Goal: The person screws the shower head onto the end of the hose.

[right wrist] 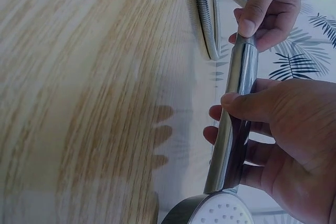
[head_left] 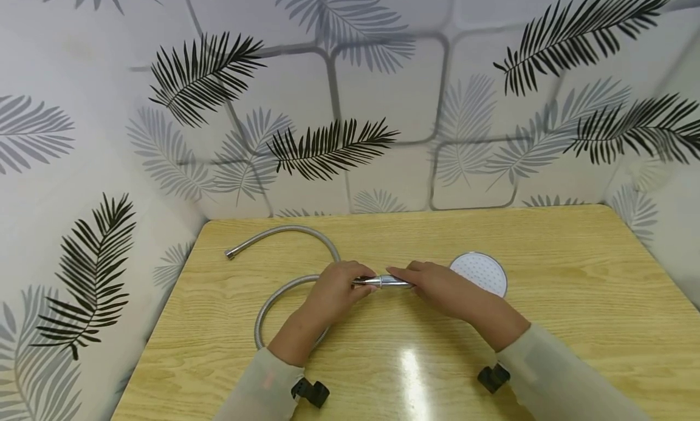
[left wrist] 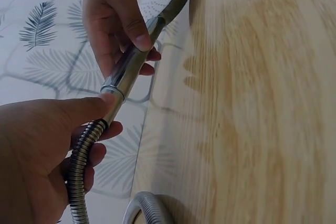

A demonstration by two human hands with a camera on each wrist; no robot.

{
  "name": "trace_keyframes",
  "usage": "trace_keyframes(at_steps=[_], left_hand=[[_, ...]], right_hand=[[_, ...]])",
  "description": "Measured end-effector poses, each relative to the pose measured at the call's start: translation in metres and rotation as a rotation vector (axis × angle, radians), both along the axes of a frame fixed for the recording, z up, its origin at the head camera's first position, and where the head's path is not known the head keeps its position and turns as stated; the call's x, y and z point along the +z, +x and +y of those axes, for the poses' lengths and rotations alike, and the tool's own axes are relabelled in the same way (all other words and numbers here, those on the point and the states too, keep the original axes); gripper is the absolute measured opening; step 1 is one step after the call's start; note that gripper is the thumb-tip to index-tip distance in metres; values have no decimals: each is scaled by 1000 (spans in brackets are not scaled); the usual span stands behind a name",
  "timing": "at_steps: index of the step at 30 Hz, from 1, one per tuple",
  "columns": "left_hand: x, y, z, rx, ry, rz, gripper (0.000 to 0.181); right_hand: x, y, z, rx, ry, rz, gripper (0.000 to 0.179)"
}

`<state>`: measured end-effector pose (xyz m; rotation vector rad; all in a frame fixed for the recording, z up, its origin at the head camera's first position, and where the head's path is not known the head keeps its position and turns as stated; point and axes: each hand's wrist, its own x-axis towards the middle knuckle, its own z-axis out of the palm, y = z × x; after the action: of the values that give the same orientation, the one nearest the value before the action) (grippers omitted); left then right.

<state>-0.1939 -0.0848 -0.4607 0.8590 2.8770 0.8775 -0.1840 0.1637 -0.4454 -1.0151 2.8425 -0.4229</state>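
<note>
My right hand (head_left: pixel 440 285) grips the chrome handle of a shower head (head_left: pixel 479 273), its white round spray face tilted up at the right. With thumb and fingers, my left hand (head_left: pixel 337 289) pinches the metal end fitting of a flexible shower hose (left wrist: pixel 79 166) where it meets the handle's lower end. In the left wrist view the fitting and the handle (left wrist: pixel 127 72) stand in one line, touching. Whether the thread is engaged is hidden by the fingers. The handle also shows in the right wrist view, with right fingertips (right wrist: pixel 211 135) curled round it.
The hose loops over the left of the wooden table (head_left: pixel 574 275), its free end fitting (head_left: pixel 230 253) lying near the back left. A wall with printed leaves (head_left: pixel 333 147) stands behind the table's back edge. Black camera mounts (head_left: pixel 312 392) sit at both wrists.
</note>
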Motion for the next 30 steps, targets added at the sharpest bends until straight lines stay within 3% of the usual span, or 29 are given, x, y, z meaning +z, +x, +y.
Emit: trace_keyframes(at_steps=[7, 17, 30], left_hand=[[-6, -2, 2, -10, -76, 85, 26], [-8, -2, 6, 33, -129, 28, 30], [-14, -3, 9, 77, -154, 50, 27]], right_hand=[[-3, 0, -1, -3, 15, 43, 53], [-9, -2, -2, -34, 67, 45, 46], [-15, -4, -5, -66, 102, 90, 48]])
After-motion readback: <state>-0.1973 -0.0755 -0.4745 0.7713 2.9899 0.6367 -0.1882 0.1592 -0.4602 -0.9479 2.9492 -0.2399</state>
